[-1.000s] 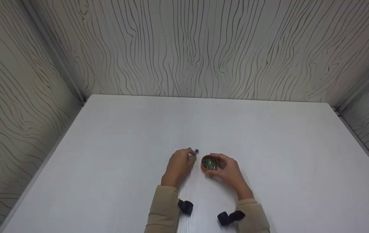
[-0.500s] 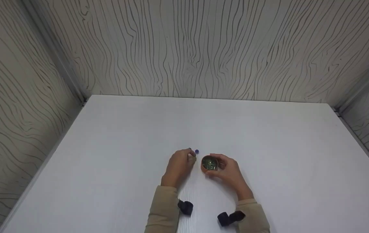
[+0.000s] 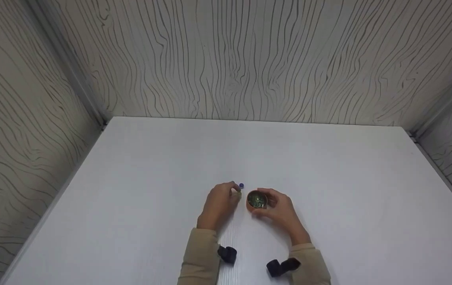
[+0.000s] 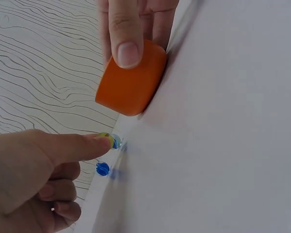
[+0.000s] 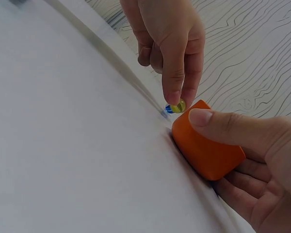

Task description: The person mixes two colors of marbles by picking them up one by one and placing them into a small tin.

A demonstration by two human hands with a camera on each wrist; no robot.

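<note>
My left hand [image 3: 220, 202] pinches a yellow glass marble [image 4: 105, 138] between thumb and index finger, close over the white table. Just behind it in the left wrist view shows a clear and blue marble [image 4: 117, 141]. Another blue marble [image 4: 102, 169] lies beside the curled lower fingers; in the head view a blue marble [image 3: 241, 185] sits just past the fingertips. My right hand [image 3: 280, 208] grips a small orange cup [image 5: 206, 145], thumb on the near side and fingers round the far side. Seen from above, the cup's inside is dark green and shiny.
The white table [image 3: 150, 166] spreads around both hands. Wood-grain panels [image 3: 226, 59] stand behind it and at both sides. Black wrist cameras [image 3: 229, 254] stick out from the beige sleeves [image 3: 199, 257].
</note>
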